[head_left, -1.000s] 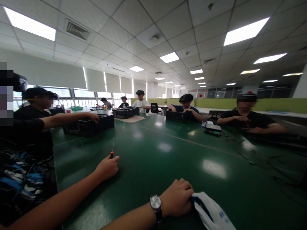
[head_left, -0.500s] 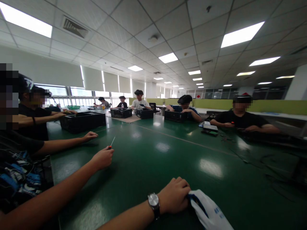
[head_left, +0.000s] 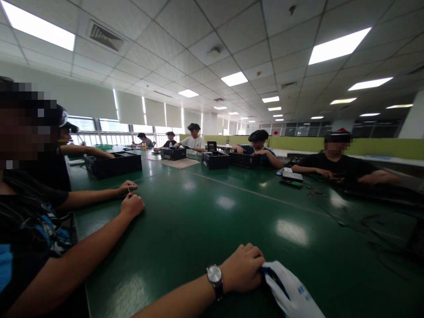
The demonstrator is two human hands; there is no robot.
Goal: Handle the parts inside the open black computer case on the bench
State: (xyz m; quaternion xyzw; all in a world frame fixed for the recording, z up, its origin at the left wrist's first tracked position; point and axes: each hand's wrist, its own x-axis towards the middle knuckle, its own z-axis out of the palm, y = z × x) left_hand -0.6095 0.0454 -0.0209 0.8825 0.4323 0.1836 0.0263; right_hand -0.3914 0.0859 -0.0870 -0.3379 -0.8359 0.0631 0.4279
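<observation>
Low in the view, my left hand (head_left: 243, 268) rests near the table's front edge, its fingers curled round the top corner of a white bag (head_left: 294, 291) with blue print. The fingertips are hidden behind the knuckles and the bag. A silver-faced watch (head_left: 214, 274) with a dark strap is on my left wrist. My right hand is not in view. To the left, a seated person's hands (head_left: 132, 205) meet over the table, one of them gripping a thin screwdriver (head_left: 130, 192) with a red part.
Several people sit round the green table (head_left: 185, 221). A large black case (head_left: 112, 164) stands at the left, with smaller black cases (head_left: 215, 160) farther back. At the right lie a stack of devices (head_left: 292, 176), small loose parts and dark cables (head_left: 380, 221).
The neighbour's screwdriver hand has moved left, close to their other hand. One small black case at the back has shifted right. My left hand and the bag have barely moved.
</observation>
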